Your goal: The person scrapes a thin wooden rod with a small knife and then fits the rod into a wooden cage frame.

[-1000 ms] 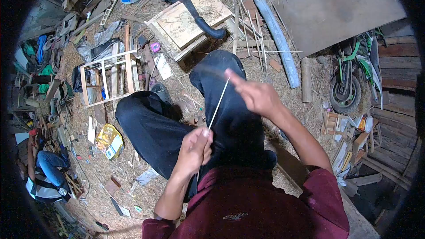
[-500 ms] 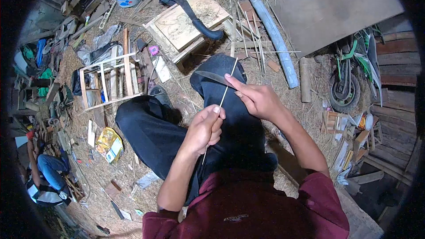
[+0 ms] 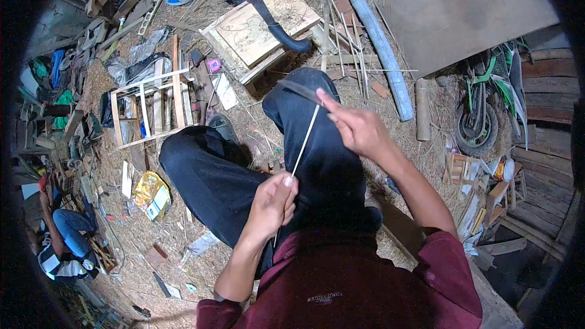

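Observation:
A thin pale stick [image 3: 306,140] slants across my right thigh, its lower end passing through my left hand [image 3: 272,206], which is closed round it. My right hand [image 3: 359,132] grips a knife, its handle hidden in the fingers. The knife's dark blade [image 3: 297,89] points left over my knee and meets the stick near its upper end. My right index finger is stretched along the blade by the stick's tip.
A wooden block [image 3: 262,30] bears a curved dark machete [image 3: 268,18]. Left of my legs are a wooden frame [image 3: 146,100] and a yellow packet [image 3: 150,194]. A seated person [image 3: 70,231] is at far left. A motorbike [image 3: 478,103] stands at right.
Over the last half second my left hand has moved down and left with the stick, away from the knife. The blade has shifted up towards the stick's upper end.

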`<state>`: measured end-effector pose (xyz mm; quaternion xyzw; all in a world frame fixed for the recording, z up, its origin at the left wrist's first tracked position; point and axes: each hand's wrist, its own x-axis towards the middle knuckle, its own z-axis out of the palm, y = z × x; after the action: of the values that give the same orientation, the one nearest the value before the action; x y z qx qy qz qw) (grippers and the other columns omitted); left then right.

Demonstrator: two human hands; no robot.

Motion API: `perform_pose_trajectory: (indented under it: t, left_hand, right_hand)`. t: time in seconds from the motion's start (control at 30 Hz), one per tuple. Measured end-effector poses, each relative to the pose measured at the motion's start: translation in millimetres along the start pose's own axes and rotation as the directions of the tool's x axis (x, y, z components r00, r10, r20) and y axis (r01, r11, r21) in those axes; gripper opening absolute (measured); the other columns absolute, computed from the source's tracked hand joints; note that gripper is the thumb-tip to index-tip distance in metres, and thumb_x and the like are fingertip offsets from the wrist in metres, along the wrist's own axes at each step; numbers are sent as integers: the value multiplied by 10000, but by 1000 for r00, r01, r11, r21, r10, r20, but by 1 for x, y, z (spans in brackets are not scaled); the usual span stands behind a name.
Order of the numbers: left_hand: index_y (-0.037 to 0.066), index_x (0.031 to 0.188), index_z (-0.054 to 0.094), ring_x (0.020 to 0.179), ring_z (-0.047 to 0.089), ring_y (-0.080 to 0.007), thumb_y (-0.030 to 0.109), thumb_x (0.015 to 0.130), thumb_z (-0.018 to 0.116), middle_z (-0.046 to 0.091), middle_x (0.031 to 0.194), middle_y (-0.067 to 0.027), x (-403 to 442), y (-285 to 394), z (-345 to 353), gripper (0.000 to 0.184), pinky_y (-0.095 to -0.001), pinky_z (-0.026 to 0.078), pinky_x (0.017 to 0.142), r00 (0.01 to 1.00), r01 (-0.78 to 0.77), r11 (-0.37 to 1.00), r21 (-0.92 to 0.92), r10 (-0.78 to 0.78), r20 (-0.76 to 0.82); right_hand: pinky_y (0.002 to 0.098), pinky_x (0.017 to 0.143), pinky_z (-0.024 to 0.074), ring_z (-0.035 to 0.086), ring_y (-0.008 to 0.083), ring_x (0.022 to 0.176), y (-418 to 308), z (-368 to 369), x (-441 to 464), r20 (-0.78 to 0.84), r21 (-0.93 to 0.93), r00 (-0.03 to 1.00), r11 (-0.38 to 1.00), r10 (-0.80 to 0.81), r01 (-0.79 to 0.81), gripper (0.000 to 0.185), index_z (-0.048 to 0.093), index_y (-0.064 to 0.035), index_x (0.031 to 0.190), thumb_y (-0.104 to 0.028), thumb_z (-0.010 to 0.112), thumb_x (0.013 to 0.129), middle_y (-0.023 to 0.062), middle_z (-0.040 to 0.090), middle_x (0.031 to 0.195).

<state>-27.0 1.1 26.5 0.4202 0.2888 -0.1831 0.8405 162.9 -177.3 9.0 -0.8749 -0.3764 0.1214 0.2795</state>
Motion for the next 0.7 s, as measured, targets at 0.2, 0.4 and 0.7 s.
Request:
perform_pose_trajectory:
  t: [0.2, 0.4, 0.7]
  left_hand:
    - [102, 855, 483, 383, 238, -35, 328, 1044, 437, 290, 542, 73, -15, -5, -16, 298, -222, 182, 353, 1000, -19, 1000, -16, 19, -12]
    - [77, 895, 514, 401, 267, -36, 291, 1054, 414, 322, 534, 79, 39, 16, 7, 285, -224, 208, 379, 989, -136, 982, 129, 128, 68]
    - [75, 891, 519, 407, 287, -42, 277, 1048, 429, 345, 534, 70, 31, -3, -3, 272, -227, 224, 381, 979, -203, 948, 244, 201, 36]
  right_hand:
    - [406, 702, 553, 680, 378, 815, 9, 11, 1, -263, 241, 962, 961, -69, 135, 496, 453, -135, 1427, -118, 543, 939, 198, 619, 1203]
    - [434, 598, 532, 671, 349, 699, -17, -3, -13, -57, 54, 978, 978, -199, 202, 540, 452, -221, 1440, -138, 567, 919, 183, 689, 894]
    - [460, 633, 537, 660, 395, 728, 1, 6, -2, -110, 81, 984, 985, -141, 150, 576, 443, -286, 1436, -116, 568, 900, 188, 675, 987]
